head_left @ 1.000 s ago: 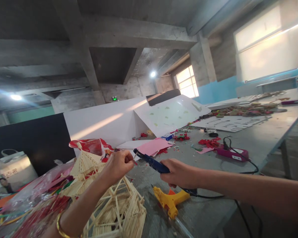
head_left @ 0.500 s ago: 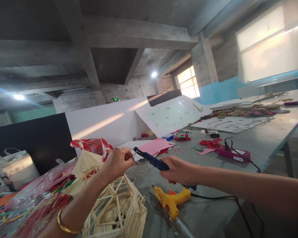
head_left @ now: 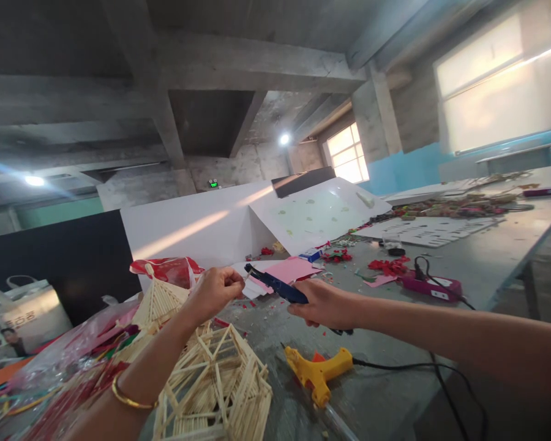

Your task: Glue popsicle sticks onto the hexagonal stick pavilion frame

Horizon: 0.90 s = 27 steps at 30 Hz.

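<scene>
Raised above a cluttered grey worktable [head_left: 496,251], left hand [head_left: 213,293] with fingers pinched shut on a thin pale stick [head_left: 247,278], its tip just off the nozzle of a blue glue gun [head_left: 275,286]. Gripped in the right hand [head_left: 324,304], fingers wrapped around the handle, that blue glue gun angled up and to the left, black cord trailing back under the forearm. Gold bangle [head_left: 128,398] on the left wrist. Below the left forearm, a lattice house model of pale sticks [head_left: 215,383], with a second peaked stick roof [head_left: 158,300] just behind it. Lying on the table beneath the right hand and apart from it, a yellow glue gun [head_left: 316,370], nozzle toward the near edge, own cord running off to the right. Behind the hands, pink paper sheets [head_left: 291,269] and a red-and-white plastic bag [head_left: 168,269], both in front of leaning white boards [head_left: 239,223]. Farther right, red paper scraps [head_left: 388,264], a magenta device with a black cable [head_left: 431,285], and white cut-out sheets [head_left: 425,229]. At far left, a white printed carrier bag [head_left: 21,318] against a black panel, with coloured scraps under clear plastic beside the stick models.
</scene>
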Motion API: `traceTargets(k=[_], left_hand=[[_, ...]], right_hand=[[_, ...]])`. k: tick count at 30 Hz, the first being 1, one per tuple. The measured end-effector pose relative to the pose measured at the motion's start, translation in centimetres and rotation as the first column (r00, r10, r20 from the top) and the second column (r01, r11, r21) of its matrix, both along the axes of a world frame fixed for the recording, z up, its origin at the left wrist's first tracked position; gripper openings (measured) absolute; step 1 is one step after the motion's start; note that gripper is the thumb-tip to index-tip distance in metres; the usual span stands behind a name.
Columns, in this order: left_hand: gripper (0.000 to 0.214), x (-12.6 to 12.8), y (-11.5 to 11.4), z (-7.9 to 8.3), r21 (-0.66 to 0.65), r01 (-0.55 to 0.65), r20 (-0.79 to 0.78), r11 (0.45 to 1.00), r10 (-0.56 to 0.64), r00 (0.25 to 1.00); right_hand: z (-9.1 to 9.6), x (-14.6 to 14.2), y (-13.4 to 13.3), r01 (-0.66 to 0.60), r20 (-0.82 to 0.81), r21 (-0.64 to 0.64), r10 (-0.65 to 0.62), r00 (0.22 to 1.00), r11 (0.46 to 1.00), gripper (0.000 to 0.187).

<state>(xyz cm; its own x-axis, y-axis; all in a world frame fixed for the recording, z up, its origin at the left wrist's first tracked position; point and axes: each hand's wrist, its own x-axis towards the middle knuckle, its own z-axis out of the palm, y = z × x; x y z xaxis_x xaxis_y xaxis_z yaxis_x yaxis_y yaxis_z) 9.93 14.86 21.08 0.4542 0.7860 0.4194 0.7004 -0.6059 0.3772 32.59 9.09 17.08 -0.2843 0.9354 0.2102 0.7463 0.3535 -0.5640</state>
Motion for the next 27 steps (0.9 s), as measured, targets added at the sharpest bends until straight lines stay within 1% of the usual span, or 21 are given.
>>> traceTargets(k=[3, 8, 10, 12, 14, 17, 20, 22, 24, 25, 27], left_hand=[[0.021, 0.0, 0.3, 0.1, -0.008, 0.032, 0.048, 0.999, -0.032, 0.998], [0.023, -0.1, 1.0, -0.2, -0.046, 0.069, 0.132, 0.997, -0.062, 0.989], [0.025, 0.0, 1.4, -0.2, -0.075, 0.081, 0.172, 0.994, -0.067, 0.983], [0.026, 0.1, 2.0, -0.1, -0.079, 0.061, 0.186, 0.995, -0.046, 0.981], [0.026, 0.2, 2.8, 0.1, -0.063, 0.028, 0.177, 0.998, -0.016, 0.984], [0.025, 0.3, 4.2, 0.4, -0.04, -0.016, 0.154, 0.999, 0.022, 0.988], [0.023, 0.2, 5.3, 0.3, -0.003, -0.066, 0.108, 0.998, 0.066, 0.992], [0.023, 0.0, 5.6, 0.1, 0.037, -0.095, 0.072, 0.995, 0.092, 0.993], [0.023, -0.2, 5.7, -0.1, 0.085, -0.12, 0.041, 0.989, 0.117, 0.992], [0.023, -0.3, 5.7, -0.2, 0.104, -0.131, 0.027, 0.986, 0.129, 0.991], [0.023, -0.4, 5.7, -0.4, 0.12, -0.148, 0.001, 0.982, 0.149, 0.989]], right_hand=[[0.2, 0.0, 0.2, 0.009, -0.014, 0.023, -0.009, 1.0, 1.0, 0.019], [0.8, -0.2, 0.4, 0.006, -0.015, 0.044, -0.005, 1.0, 0.999, 0.033], [1.0, -0.4, 0.8, 0.018, -0.004, 0.038, -0.018, 1.0, 0.999, 0.038], [1.2, -0.6, 1.8, 0.043, 0.0, 0.025, -0.043, 0.999, 0.999, 0.041], [1.2, -0.9, 3.2, 0.071, 0.003, 0.019, -0.071, 0.997, 0.997, 0.041], [1.0, -1.0, 5.6, 0.116, 0.037, 0.043, -0.118, 0.992, 0.992, 0.043], [0.9, -0.8, 7.5, 0.066, 0.087, 0.056, -0.071, 0.994, 0.996, 0.048], [0.8, -0.8, 8.2, -0.007, 0.082, 0.013, 0.006, 0.997, 1.0, 0.048], [0.6, -1.0, 8.4, -0.052, 0.036, -0.051, 0.054, 0.998, 0.997, 0.046], [0.4, -1.1, 8.4, -0.055, 0.011, -0.076, 0.056, 0.998, 0.996, 0.047], [-0.1, -1.5, 8.5, -0.013, -0.023, -0.09, 0.011, 1.0, 0.996, 0.048]])
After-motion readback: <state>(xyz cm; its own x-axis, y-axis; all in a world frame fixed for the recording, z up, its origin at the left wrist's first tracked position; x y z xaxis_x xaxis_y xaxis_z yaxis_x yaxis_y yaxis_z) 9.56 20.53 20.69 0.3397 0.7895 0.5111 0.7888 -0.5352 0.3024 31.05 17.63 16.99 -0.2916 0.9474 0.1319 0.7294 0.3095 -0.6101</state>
